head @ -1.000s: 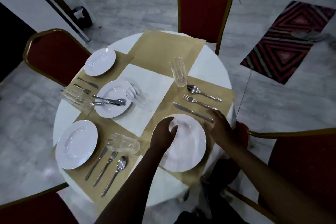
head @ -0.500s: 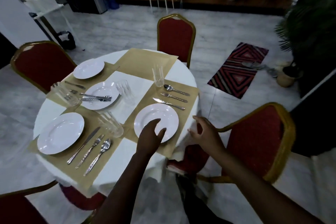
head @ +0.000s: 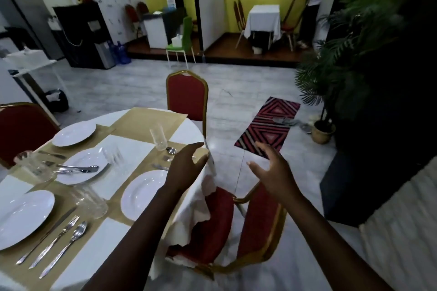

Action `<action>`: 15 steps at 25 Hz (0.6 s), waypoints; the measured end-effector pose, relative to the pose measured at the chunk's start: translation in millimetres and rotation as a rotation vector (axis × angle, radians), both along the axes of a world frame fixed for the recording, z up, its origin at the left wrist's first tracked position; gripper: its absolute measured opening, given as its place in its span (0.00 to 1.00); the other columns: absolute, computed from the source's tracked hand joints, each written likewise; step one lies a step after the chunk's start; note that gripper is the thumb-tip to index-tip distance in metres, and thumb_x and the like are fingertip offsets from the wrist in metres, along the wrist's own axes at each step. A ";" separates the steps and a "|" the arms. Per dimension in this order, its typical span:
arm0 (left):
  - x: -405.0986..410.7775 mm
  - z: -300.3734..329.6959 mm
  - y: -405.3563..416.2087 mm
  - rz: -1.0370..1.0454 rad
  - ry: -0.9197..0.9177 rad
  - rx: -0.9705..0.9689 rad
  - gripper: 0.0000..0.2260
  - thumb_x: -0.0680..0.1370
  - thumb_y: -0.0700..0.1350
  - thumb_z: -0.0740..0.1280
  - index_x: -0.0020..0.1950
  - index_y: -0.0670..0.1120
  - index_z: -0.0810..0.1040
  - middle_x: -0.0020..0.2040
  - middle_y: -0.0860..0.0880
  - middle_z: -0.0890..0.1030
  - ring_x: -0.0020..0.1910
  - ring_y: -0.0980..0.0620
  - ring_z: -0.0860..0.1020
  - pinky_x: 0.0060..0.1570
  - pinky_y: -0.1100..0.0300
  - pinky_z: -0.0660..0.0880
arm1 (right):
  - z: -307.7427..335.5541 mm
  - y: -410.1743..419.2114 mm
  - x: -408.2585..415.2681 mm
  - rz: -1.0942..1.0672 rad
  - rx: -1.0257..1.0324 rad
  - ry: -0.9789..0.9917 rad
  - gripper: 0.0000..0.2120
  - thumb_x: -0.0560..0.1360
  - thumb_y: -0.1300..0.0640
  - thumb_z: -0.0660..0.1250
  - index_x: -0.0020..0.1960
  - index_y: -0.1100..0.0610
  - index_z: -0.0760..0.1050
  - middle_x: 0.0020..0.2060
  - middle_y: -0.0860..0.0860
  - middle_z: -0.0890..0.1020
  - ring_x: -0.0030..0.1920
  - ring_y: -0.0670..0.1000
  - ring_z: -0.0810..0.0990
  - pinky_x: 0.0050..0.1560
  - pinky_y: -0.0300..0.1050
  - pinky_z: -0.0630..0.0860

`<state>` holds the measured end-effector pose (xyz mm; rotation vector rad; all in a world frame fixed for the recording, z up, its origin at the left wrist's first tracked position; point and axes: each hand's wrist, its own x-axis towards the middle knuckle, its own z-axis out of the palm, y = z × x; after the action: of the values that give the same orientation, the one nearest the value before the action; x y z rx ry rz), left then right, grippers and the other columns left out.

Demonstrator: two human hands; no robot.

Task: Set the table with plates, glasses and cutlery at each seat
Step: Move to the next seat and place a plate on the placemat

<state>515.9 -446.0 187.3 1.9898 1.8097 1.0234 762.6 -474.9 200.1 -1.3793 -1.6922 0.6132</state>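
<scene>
Hovering empty above the near-right place setting, both hands are being held with fingers spread and relaxed: the left hand [head: 186, 168] over the table's edge, the right hand [head: 272, 168] out past it above the red chair [head: 257, 217]. The stray cutlery [head: 75, 168] is lying across the middle plate [head: 82, 165], well to the left, its long axis running left to right, beside the far plate [head: 73, 133]. The bare far placemat [head: 151, 119] is judged the seat awaiting service, with the left hand nearer.
</scene>
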 end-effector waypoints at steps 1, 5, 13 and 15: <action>20.6 3.9 11.3 -0.014 0.023 0.007 0.20 0.75 0.51 0.69 0.66 0.47 0.75 0.64 0.50 0.78 0.64 0.53 0.75 0.60 0.67 0.65 | 3.0 7.9 21.4 -0.008 0.000 0.011 0.27 0.73 0.46 0.69 0.70 0.49 0.67 0.68 0.45 0.71 0.67 0.44 0.69 0.64 0.42 0.68; 104.5 15.1 59.6 -0.089 0.067 0.015 0.21 0.75 0.52 0.69 0.66 0.47 0.74 0.63 0.49 0.78 0.61 0.51 0.77 0.60 0.62 0.70 | 11.9 37.1 109.7 0.016 -0.017 -0.038 0.29 0.73 0.46 0.69 0.71 0.49 0.66 0.69 0.46 0.70 0.68 0.46 0.68 0.60 0.37 0.65; 217.5 31.5 128.6 -0.053 0.065 0.040 0.20 0.77 0.51 0.68 0.67 0.48 0.73 0.65 0.51 0.77 0.64 0.54 0.74 0.60 0.68 0.65 | 45.2 128.8 230.3 0.081 0.000 -0.132 0.28 0.72 0.48 0.70 0.70 0.51 0.68 0.68 0.47 0.72 0.67 0.46 0.69 0.63 0.39 0.66; 232.0 29.8 154.2 -0.040 0.070 0.030 0.20 0.77 0.51 0.68 0.67 0.48 0.74 0.65 0.51 0.77 0.64 0.55 0.74 0.60 0.68 0.65 | 43.0 158.6 243.0 0.126 -0.016 -0.119 0.29 0.72 0.48 0.71 0.70 0.51 0.68 0.67 0.47 0.72 0.67 0.45 0.69 0.62 0.39 0.65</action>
<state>747.9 -291.9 217.1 2.0963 1.7918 0.9864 1005.6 -316.2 243.1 -1.3506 -1.8848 0.6265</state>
